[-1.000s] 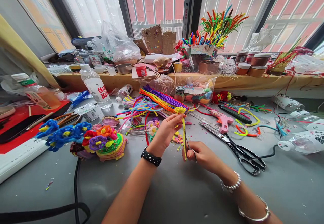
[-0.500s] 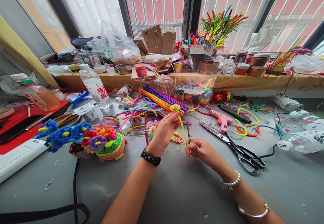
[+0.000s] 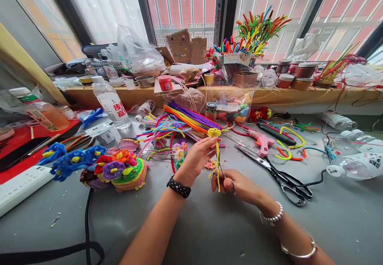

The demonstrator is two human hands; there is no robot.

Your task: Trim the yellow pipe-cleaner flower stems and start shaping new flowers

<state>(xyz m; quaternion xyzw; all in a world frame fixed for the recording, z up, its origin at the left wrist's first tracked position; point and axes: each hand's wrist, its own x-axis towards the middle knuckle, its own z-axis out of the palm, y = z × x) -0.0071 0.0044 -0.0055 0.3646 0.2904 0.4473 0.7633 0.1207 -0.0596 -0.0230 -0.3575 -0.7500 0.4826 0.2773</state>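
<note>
My left hand (image 3: 196,157) pinches a yellow pipe-cleaner flower (image 3: 214,132) near its curled head, holding it above the grey table (image 3: 191,225). Its thin yellow stem hangs down to my right hand (image 3: 236,185). That hand is closed round small scissors (image 3: 223,172), whose blades lie against the stem. Small coloured fuzz trimmings (image 3: 210,164) lie on the table just beyond both hands.
Left of the hands is a cluster of finished pipe-cleaner flowers (image 3: 98,165). A bundle of coloured pipe cleaners (image 3: 191,119) lies behind. Large black scissors (image 3: 278,175) and a pink glue gun (image 3: 262,141) are to the right. Bottles (image 3: 110,103), jars and bags crowd the windowsill.
My right hand with the small scissors has slid back down the stem, after rising half a second ago. The flower head has shifted slightly right; the stem hangs more upright.
</note>
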